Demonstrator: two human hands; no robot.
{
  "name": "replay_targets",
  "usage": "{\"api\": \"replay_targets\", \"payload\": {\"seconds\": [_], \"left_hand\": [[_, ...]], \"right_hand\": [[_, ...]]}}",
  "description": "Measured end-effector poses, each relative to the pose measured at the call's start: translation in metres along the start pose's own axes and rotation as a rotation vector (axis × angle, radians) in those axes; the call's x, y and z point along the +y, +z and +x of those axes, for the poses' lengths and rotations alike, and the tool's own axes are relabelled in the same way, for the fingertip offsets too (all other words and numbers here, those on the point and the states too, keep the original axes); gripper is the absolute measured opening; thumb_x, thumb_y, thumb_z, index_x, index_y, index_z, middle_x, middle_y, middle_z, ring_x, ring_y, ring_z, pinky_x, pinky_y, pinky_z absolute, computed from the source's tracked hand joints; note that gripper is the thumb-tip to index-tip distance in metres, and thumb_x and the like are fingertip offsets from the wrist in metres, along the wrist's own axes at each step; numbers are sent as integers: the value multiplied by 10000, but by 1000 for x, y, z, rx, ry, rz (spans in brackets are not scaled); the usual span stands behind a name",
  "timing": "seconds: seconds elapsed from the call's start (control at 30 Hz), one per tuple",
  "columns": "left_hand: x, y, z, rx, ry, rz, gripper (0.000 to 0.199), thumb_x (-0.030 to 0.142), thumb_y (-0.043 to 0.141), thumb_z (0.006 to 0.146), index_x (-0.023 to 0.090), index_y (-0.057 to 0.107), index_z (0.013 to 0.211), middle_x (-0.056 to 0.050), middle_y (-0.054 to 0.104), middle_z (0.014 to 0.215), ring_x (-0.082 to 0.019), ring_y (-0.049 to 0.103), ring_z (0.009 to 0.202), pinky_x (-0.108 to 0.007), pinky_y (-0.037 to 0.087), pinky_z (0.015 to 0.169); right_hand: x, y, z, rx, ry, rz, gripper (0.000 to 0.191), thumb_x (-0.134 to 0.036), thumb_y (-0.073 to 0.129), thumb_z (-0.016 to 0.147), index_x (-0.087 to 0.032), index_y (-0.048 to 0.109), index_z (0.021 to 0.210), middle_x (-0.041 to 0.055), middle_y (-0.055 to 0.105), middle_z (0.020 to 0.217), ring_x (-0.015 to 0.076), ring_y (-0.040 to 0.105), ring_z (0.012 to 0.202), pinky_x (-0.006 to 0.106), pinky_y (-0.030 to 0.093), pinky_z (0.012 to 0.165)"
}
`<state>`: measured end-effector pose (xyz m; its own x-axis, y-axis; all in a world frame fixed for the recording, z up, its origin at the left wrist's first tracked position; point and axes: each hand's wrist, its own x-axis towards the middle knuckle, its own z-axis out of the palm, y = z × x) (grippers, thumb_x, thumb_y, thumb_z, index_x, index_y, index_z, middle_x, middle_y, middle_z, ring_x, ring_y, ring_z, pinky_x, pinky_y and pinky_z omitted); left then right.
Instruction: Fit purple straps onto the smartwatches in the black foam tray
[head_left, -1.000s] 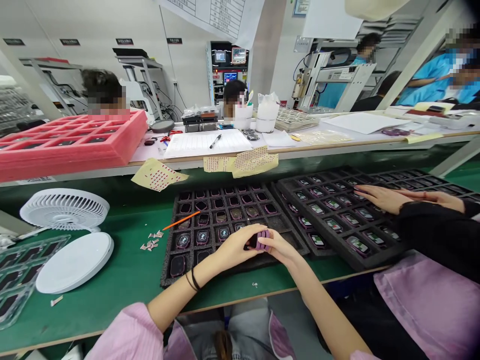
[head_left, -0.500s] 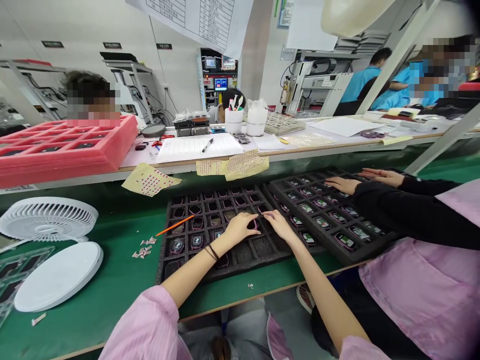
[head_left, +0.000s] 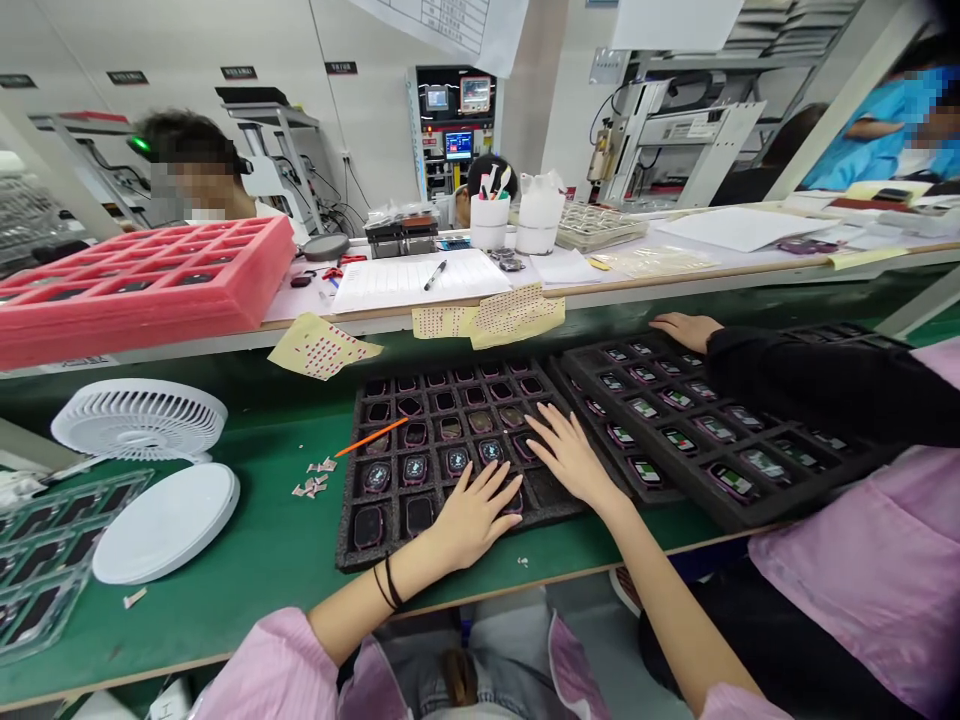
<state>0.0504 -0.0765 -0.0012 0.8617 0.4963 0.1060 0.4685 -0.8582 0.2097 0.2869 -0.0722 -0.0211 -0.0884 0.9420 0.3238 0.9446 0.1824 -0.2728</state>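
Black foam tray (head_left: 349, 545) is holding pink-rimmed smartwatches (head_left: 491, 452) just beyond the fingertips of my left hand (head_left: 472, 515), its fingers spread apart and clamping nothing; my right hand (head_left: 574, 460) is splaying open beside it. They're looking light, their glass fragile, so I'm judging the case edges best for pinching.

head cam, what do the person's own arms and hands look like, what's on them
The left hand and right hand are bare. Pale pink cloth sleeves reach the forearms; two thin black bands circle the left wrist.
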Motion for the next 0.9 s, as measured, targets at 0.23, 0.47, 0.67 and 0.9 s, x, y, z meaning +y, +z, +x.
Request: {"api": "replay_targets", "payload": {"seconds": [0.23,0.47,0.67,0.9], "left_hand": [[-23,-56,-48,-16,-268,1,260,231,526,910,190,594,1157,-89,635,1185,-234,605,1076,-393,480,940],[-43,-68,-86,-145,-415,-90,326,229,651,813,206,585,1132,-61,656,1164,-225,604,1082,-336,471,918],[-46,-63,-68,-162,-294,22,397,272,713,733,197,601,1106,-81,687,1067,-273,613,1031,-420,403,930],[-61,-82,-99,81,-359,-123,456,312,693,698,226,599,1136,-46,682,1078,-227,618,997,-331,442,891]], "right_hand": [[-18,-4,-12,-216,46,88,599,-536,263,966,-251,259,1493,57,213,1570,227,163,1452,519,139,1177],[-77,-2,-38,-218,-268,127,500,-372,280,1005,-339,198,1497,-11,187,1578,198,137,1458,494,157,1183],[-83,13,-41,-205,-236,39,497,-325,262,1004,-336,204,1497,0,210,1573,218,158,1455,525,179,1167],[-83,13,-40,-197,-237,21,529,-393,310,989,-354,177,1500,0,223,1566,249,215,1441,547,212,1152]]}}
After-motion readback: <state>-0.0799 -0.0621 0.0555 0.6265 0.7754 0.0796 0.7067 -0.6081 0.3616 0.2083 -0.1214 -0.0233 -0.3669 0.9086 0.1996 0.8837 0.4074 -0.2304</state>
